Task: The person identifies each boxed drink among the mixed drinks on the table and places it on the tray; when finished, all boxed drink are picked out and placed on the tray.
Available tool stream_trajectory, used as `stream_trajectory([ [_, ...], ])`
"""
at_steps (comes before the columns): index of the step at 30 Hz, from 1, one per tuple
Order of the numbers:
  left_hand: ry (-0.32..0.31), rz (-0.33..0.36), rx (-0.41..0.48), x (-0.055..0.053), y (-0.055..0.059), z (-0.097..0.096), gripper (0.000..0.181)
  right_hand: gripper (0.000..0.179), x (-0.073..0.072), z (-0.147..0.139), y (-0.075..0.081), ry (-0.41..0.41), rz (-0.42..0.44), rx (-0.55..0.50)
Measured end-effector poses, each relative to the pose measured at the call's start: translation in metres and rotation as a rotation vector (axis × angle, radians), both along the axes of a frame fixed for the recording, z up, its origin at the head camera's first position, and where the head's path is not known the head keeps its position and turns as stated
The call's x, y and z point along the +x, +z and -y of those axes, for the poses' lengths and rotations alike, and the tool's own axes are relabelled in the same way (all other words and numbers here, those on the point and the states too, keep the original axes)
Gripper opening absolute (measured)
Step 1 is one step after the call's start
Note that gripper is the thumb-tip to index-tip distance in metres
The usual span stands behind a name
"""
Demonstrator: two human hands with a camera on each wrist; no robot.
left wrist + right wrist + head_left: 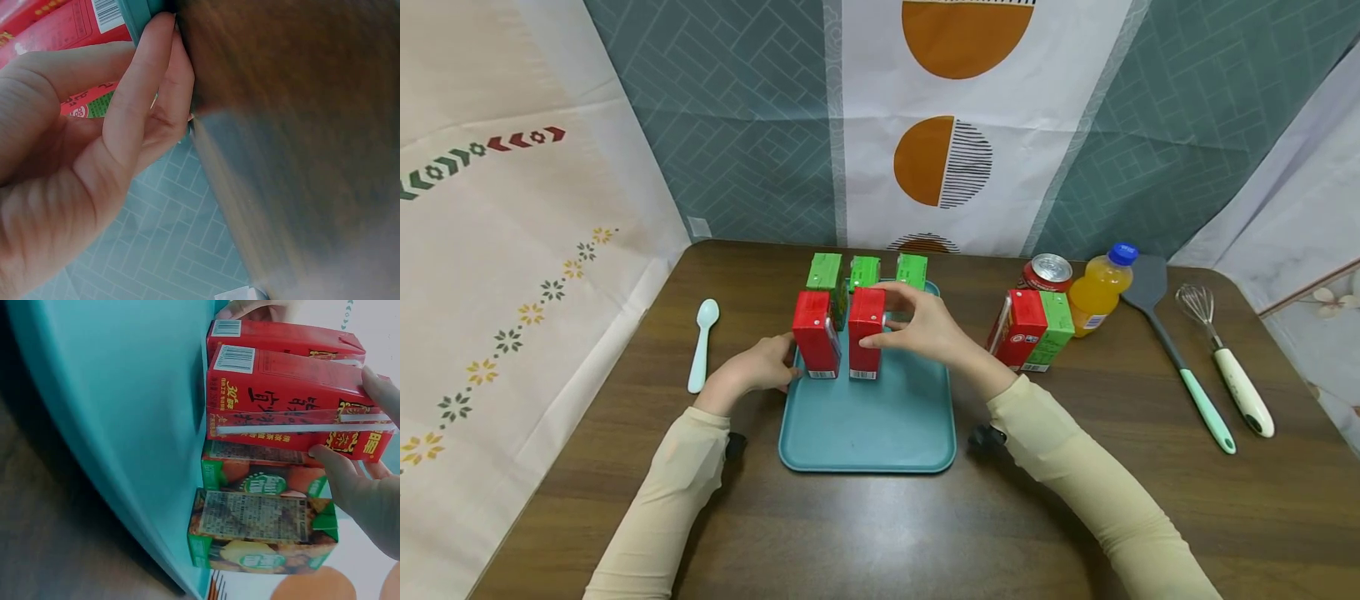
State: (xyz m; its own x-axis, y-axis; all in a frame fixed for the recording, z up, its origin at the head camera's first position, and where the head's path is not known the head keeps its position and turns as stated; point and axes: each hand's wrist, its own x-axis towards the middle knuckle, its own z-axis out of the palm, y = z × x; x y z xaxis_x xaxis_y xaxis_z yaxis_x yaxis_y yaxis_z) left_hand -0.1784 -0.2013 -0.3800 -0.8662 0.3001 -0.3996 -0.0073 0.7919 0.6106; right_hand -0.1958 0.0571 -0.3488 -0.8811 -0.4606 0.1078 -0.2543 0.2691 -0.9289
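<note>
My right hand (917,325) pinches a red drink carton (865,342) between thumb and fingers. That carton stands upright on the teal tray (872,433); its white straw shows along one side in the right wrist view. Just left of it stands a second red drink carton (815,337). Three green-topped juice cartons, the left one (826,271), the middle one (865,271) and the right one (912,268), line the tray's back. At the tray's left edge, my left hand (760,367) grips the rim (133,17), thumb above and fingers at the outer side.
Right of the tray stand another red carton (1024,329) and green carton (1052,331), a soda can (1048,271) and an orange drink bottle (1099,292). Farther right lie a spatula (1176,350) and a whisk (1232,375). A pale spoon (702,346) lies at left.
</note>
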Motion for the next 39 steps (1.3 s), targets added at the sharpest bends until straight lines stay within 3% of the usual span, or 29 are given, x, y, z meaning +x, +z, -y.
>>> stream_trajectory([
  [4, -0.001, -0.004, 0.0, 0.0, 0.001, -0.001, 0.059, 0.069, -0.005, 0.003, -0.004, 0.022, 0.007, 0.023],
  [10, -0.001, -0.001, -0.031, 0.0, 0.003, -0.002, 0.059, 0.07, -0.007, 0.002, -0.004, 0.092, -0.08, 0.081],
  [14, -0.002, 0.002, -0.027, 0.0, 0.003, -0.002, 0.06, 0.071, -0.007, 0.0, -0.003, 0.13, -0.093, 0.092],
  [21, -0.009, 0.0, -0.021, -0.002, 0.002, -0.003, 0.056, 0.078, -0.006, -0.005, 0.003, 0.125, -0.156, 0.196],
  [27, -0.005, 0.01, -0.036, 0.0, 0.004, -0.004, 0.057, 0.078, 0.0, -0.024, 0.016, 0.12, -0.191, 0.147],
  [39, -0.02, 0.007, -0.014, 0.001, 0.004, -0.002, 0.056, 0.065, 0.022, -0.09, 0.035, 0.015, -0.306, 0.126],
])
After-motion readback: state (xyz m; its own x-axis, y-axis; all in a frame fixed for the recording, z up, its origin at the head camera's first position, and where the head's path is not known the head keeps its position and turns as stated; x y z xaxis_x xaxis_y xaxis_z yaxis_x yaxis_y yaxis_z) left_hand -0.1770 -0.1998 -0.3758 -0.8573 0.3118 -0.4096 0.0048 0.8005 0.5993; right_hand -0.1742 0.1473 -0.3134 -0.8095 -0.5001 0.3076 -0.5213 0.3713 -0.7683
